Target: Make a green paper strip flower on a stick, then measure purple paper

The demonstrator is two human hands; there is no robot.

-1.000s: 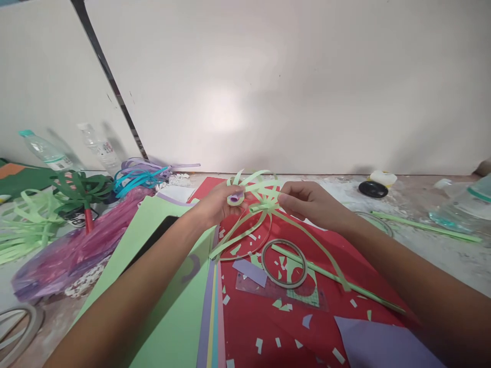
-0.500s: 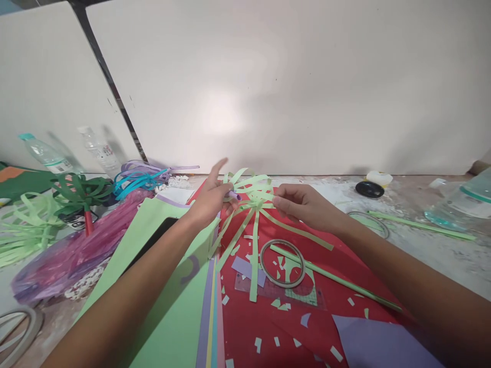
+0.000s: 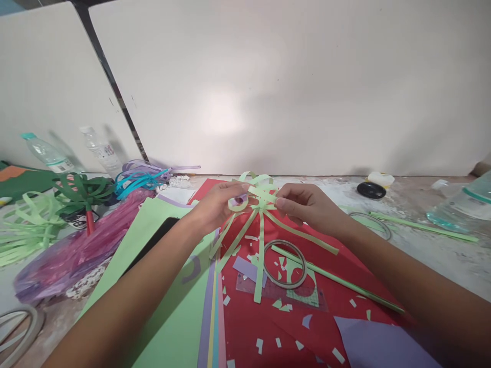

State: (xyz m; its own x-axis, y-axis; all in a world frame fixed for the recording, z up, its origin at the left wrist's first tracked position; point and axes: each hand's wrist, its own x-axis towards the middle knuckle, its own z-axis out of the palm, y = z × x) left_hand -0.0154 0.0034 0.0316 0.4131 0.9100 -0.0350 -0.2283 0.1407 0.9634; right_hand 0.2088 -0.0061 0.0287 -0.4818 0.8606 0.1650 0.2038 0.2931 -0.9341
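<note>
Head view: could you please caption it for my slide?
Both hands hold a bundle of pale green paper strips above red paper.

Craft clutter covers a worktable: a tape ring (image 3: 284, 263) lies on red paper (image 3: 268, 327) at lower centre, beside a stack of green sheets (image 3: 172, 317). At left stand two plastic bottles (image 3: 46, 152), a pink bag (image 3: 72, 250) and blue-purple paper strips (image 3: 141, 176). A black lid (image 3: 370, 190) sits at right.
</note>
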